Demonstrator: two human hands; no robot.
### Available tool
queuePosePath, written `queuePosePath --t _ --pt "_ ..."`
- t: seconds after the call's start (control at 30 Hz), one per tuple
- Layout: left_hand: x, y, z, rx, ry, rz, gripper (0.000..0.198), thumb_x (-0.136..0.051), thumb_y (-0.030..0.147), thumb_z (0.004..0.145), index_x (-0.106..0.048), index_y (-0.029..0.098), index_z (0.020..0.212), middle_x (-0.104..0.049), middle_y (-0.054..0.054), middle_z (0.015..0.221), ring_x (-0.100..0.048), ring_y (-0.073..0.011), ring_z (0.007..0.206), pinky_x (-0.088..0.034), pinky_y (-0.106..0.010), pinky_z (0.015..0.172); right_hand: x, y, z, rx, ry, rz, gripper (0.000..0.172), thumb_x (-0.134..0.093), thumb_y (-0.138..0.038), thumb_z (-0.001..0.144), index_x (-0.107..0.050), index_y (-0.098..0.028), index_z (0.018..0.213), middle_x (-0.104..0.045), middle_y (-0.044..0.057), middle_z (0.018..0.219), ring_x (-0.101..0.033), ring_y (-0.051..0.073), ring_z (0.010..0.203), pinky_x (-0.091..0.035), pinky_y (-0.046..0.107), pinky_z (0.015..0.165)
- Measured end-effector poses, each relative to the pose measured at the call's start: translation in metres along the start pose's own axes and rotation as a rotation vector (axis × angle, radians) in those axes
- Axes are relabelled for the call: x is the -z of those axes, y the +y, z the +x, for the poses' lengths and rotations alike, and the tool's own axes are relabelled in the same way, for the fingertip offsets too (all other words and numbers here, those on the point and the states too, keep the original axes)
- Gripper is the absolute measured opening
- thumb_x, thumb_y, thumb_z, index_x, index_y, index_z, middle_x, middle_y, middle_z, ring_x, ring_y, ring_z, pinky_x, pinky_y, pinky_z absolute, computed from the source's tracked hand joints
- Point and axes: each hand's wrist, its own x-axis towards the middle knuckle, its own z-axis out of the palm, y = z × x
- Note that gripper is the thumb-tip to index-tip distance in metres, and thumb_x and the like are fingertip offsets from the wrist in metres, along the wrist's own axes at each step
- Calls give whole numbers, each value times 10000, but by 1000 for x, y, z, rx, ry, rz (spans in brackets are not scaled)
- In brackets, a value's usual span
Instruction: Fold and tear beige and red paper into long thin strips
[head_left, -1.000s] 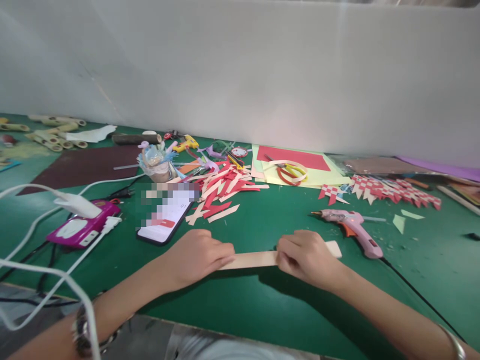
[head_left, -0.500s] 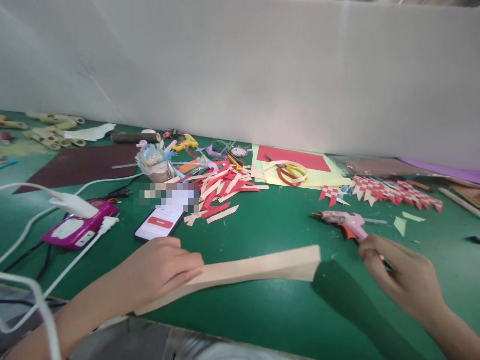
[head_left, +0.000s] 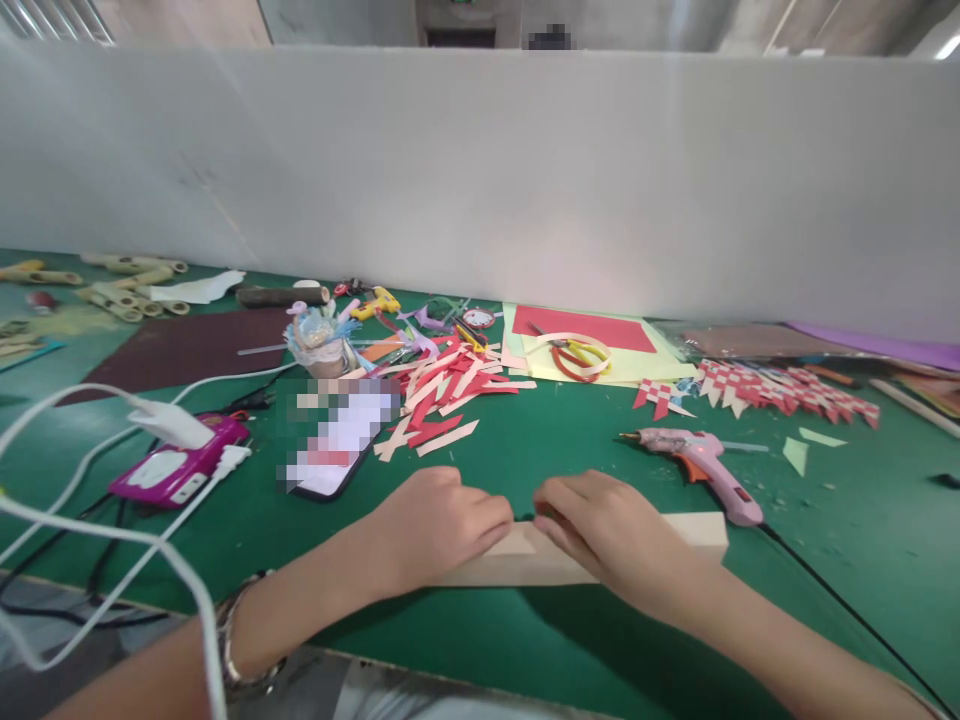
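Observation:
A long beige paper strip [head_left: 697, 531] lies folded on the green table [head_left: 570, 640] near its front edge. My left hand [head_left: 439, 525] presses on the strip's left part with curled fingers. My right hand [head_left: 600, 530] rests on the strip just to the right, fingers bent down on the paper. The two hands nearly touch at the middle of the strip. The strip's right end sticks out past my right hand, next to a pink glue gun [head_left: 701, 460].
A phone [head_left: 330, 440] lies left of my hands, beside a magenta power strip [head_left: 176, 470] with white cables. Red and beige paper strips [head_left: 442, 385], scissors [head_left: 577, 352] on yellow paper, and woven red-white pieces [head_left: 780, 385] lie further back. A white wall panel [head_left: 480, 180] closes the far side.
My right hand came back from the glue gun to the strip. The strip, lifted and tilted half a second ago, now lies flat under both hands. The camera tilted up slightly.

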Motion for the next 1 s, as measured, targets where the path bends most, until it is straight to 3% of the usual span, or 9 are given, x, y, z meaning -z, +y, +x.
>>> queuePosePath --t 0.13,0.23,0.33,0.47,0.63,0.83,1.0 --pt "6 -4 0 114 -48 -64 269 -336 227 909 -529 198 724 -565 50 551 -465 -109 489 -297 -243 549 2 2 -4 -69 -63 72 205 -385 -224 915 -523 -206 766 -595 -15 640 -519 133 549 -301 231 526" --pt "4 2 6 74 -44 -49 251 -328 205 903 -529 189 753 -599 37 620 -496 -106 522 -318 -252 575 -1 0 -2 -64 -63 28 237 -399 -190 899 -528 -199 702 -578 -15 578 -503 130 506 -279 229 505" --pt "-4 9 15 -7 57 40 266 -320 217 909 -490 174 709 -579 22 600 -495 -112 509 -307 -262 534 -4 -5 5 -42 -33 36 265 -415 -214 891 -524 -186 651 -562 -6 538 -471 119 467 -250 229 478" --pt "-12 13 20 -83 236 189 294 -310 206 905 -413 180 631 -487 33 490 -448 -107 439 -256 -266 480 0 -10 8 -100 -79 267 324 -356 -267 925 -516 -181 657 -543 -26 554 -415 84 468 -247 210 464" --pt "-9 10 14 -125 281 250 268 -323 109 852 -399 181 606 -444 48 452 -395 -91 403 -245 -259 468 4 -8 1 -131 -123 427 326 -339 -261 929 -484 -183 647 -465 -49 549 -349 75 492 -263 196 467" --pt "0 -19 -23 -40 292 363 272 -344 80 789 -446 187 561 -439 55 397 -366 -90 371 -264 -247 454 17 15 -19 -169 -144 470 310 -347 -297 929 -509 -194 686 -529 -34 590 -429 84 516 -321 189 490" --pt "15 -44 -63 260 255 505 306 -337 133 860 -487 190 599 -531 43 453 -464 -102 424 -320 -249 521 23 39 -39 -216 -93 388 359 -336 -353 927 -484 -199 638 -530 -24 558 -455 96 490 -331 194 453"
